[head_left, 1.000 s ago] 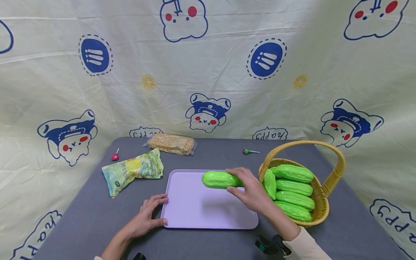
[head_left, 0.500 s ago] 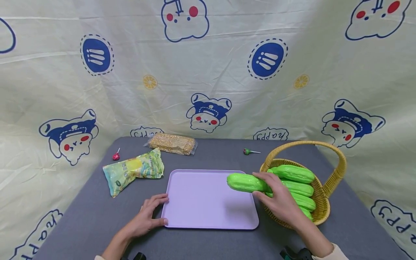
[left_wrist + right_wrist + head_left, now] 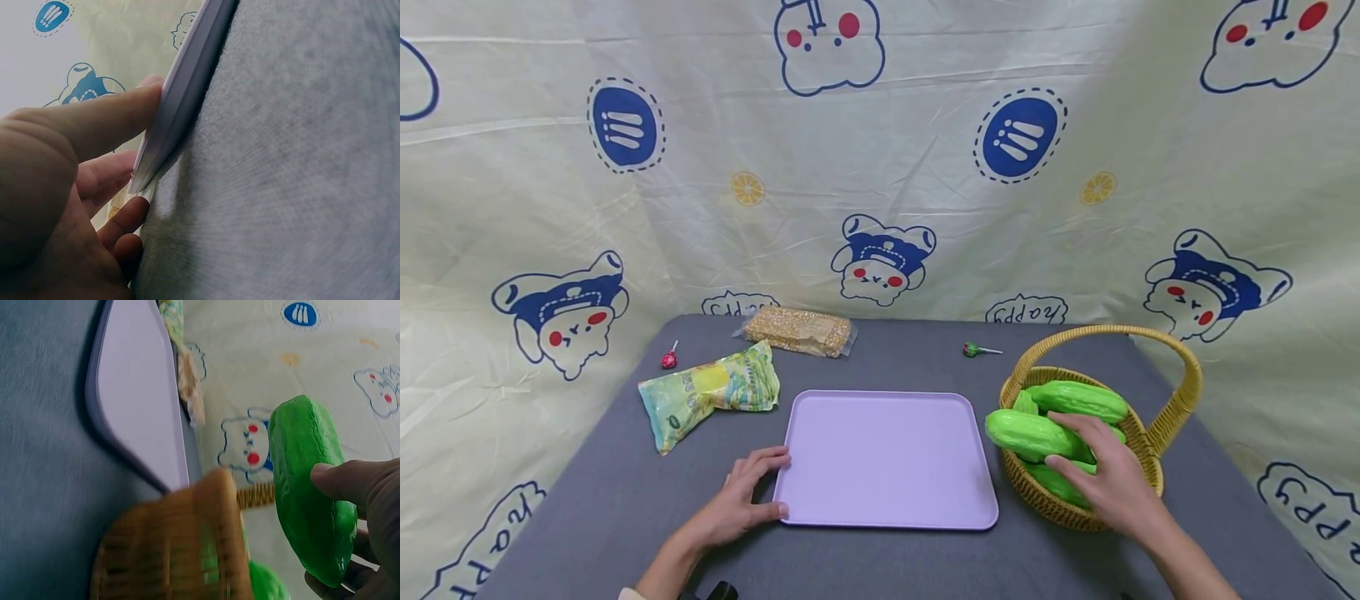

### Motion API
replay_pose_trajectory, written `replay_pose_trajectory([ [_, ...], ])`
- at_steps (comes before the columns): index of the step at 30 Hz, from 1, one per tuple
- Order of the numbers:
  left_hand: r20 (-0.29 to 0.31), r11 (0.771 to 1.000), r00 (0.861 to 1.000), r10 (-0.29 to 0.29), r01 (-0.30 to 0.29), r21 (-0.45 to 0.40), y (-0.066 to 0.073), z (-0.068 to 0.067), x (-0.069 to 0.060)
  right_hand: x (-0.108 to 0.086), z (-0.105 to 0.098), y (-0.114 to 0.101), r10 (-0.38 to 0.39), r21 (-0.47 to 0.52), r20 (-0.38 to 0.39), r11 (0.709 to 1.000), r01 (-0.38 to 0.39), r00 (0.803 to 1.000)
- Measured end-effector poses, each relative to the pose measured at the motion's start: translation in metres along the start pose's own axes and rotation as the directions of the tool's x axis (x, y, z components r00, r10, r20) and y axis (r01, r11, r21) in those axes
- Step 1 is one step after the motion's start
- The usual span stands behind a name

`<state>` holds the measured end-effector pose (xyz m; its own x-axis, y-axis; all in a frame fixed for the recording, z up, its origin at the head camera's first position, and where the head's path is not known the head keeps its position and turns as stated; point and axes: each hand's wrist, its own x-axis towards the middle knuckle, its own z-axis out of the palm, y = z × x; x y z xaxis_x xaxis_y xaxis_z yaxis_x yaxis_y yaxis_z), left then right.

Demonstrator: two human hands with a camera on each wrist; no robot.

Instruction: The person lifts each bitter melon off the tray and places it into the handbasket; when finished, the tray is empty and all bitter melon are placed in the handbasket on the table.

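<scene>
My right hand point(image 3: 1112, 475) holds a green cucumber point(image 3: 1028, 433) above the wicker basket point(image 3: 1156, 467). In the right wrist view the thumb lies along one side of this cucumber point(image 3: 306, 487), with fingers partly visible behind it. More green cucumbers point(image 3: 1082, 400) lie in the basket below, partly covered by the hand and the held one. My left hand point(image 3: 730, 504) touches the left rim of a purple rectangular tray point(image 3: 887, 458), fingers and thumb spread apart along it. The left wrist view shows the thumb and fingertips against the tray's rim point(image 3: 181, 87).
The basket's tall handle point(image 3: 1183, 383) arches over its right side. Left of the tray lies a green-yellow packet point(image 3: 711, 392), with a red lollipop point(image 3: 668, 359) behind. A clear bag of grains point(image 3: 797, 332) and a green lollipop point(image 3: 976, 350) lie near the far edge.
My right hand has carried the cucumber rightward from over the tray to over the basket. My left hand has stayed at the tray's left rim.
</scene>
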<state>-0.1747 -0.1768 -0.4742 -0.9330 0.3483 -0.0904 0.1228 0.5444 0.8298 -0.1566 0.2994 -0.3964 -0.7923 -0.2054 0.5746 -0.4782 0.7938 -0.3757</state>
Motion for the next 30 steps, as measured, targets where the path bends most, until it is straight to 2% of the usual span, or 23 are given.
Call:
replay_pose_trajectory([
  [5, 0.0, 1.0, 1.0, -0.001, 0.001, 0.004, 0.0, 0.0, 0.0, -0.009, -0.012, 0.013, 0.061, -0.055, -0.008, 0.997, -0.062, 0.998],
  [8, 0.001, 1.0, 1.0, 0.005, -0.005, 0.008, 0.0, 0.0, 0.0, -0.012, -0.018, 0.02, 0.121, -0.06, 0.02, 0.991, -0.12, 0.992],
  [13, 0.001, 1.0, 1.0, 0.009, -0.009, 0.006, -0.001, 0.0, 0.0, -0.014, -0.025, 0.031, 0.199, -0.058, 0.08, 0.979, -0.195, 0.977],
  [20, 0.001, 1.0, 1.0, 0.001, -0.001, 0.004, 0.0, 0.0, 0.0, -0.016, -0.029, 0.047, 0.282, -0.103, 0.131, 0.957, -0.27, 0.95],
  [25, 0.003, 1.0, 1.0, -0.006, 0.006, 0.0, 0.0, 0.0, 0.0, -0.015, -0.029, 0.055, 0.307, -0.123, 0.144, 0.949, -0.291, 0.941],
  [30, 0.003, 1.0, 1.0, -0.008, 0.008, -0.002, 0.0, 0.0, 0.0, -0.014, -0.027, 0.062, 0.291, -0.14, 0.136, 0.952, -0.272, 0.947],
])
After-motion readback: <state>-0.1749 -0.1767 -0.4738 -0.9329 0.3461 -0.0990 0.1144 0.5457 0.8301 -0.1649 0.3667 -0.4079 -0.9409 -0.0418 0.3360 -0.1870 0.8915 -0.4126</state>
